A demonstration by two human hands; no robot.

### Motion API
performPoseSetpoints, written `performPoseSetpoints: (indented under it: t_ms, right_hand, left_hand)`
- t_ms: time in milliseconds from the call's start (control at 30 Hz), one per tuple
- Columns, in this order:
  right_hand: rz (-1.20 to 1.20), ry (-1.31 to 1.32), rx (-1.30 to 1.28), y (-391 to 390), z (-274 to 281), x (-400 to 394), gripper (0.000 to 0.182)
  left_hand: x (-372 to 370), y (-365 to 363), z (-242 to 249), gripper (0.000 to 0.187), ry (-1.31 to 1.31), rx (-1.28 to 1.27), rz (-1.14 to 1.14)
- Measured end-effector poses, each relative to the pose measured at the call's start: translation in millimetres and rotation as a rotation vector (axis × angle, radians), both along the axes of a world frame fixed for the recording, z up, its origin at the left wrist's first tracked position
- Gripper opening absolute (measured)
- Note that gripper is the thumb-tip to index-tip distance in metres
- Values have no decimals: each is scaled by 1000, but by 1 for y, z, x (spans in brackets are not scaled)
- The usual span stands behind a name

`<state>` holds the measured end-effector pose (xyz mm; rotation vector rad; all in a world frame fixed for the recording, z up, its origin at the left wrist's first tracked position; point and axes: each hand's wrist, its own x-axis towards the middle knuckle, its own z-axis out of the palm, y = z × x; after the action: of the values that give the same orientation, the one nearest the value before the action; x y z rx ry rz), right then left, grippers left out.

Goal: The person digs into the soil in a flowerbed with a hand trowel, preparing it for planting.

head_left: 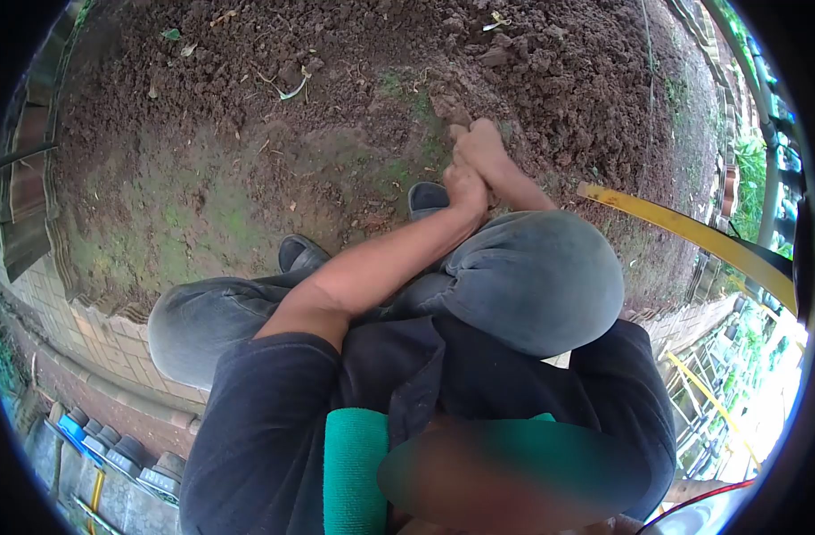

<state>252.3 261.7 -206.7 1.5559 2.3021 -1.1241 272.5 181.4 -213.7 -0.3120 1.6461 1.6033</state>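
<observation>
Lying just beyond the curled right hand, loosened soil is approached less closely by the left hand, curled beside it; whether anything is grasped cannot be told.

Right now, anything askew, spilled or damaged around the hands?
Nothing plainly spilled or damaged by the left hand or right hand. One oddity: a curved yellow strip juts in from the right, across the soil; its use is unclear.

Place: outdoor garden plot
Ground: loose brown soil, green mossy patches
Border: upright corrugated tiles
Beyond: brick paving, leafy plants
</observation>
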Motion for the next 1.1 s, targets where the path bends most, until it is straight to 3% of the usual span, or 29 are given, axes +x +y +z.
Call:
performPoseSetpoints:
  t_ms: [67, 167, 233, 333, 433, 500, 567, 600, 667, 700, 767, 867, 967, 1100]
  right_hand:
    - [23, 24, 160, -8, -18, -2, 39]
    - [-91, 105, 149, 24, -54, -48, 38]
    - [-145, 148, 142, 65, -55, -92, 31]
    - [-68, 74, 143, 109, -59, -111, 31]
    - [-270, 229, -98, 122, -37, -91, 32]
    - [-386, 334, -185, 109, -2, -66, 35]
    - [-277, 240, -230, 87, 23, -36, 33]
    - [-214, 195, -248, 75, 32, -22, 33]
    - [-34, 43, -238, 41, 41, -2, 36]
    - [61, -32, -236, 27, 37, 1, 38]
    - [138, 15, -68, 10, 6, 1, 41]
    - [181, 70, 72, 8, -16, -25, 43]
    - [117, 99, 70, 30, -26, -69, 42]
    - [-44, 186, 162, 72, -67, -121, 40]
  left_hand:
    - [-14, -7, -7, 40, -329, 180, 40]
    - [-72, 23, -38, 37, -434, 229, 26]
    - [-125, 60, -75, 35, -513, 339, -202]
    - [-137, 109, -54, 37, -426, 172, -69]
    - [-117, 135, -45, 45, -126, 47, 15]
    - [-96, 121, -26, 53, 98, -32, -255]
    - [-66, 82, 17, 58, -58, 166, -197]
    - [-44, 64, 25, 59, 79, 83, -200]
    - [-11, 37, 48, 59, -220, -59, 10]
    - [-10, 28, 49, 57, -249, -108, -2]
    - [-13, 3, 43, 55, -307, -219, -32]
    - [-22, 0, -26, 52, -83, 74, 67]
    - [-70, 30, -20, 48, -295, 190, 240]
    - [-135, 71, -50, 43, -185, 80, 94]
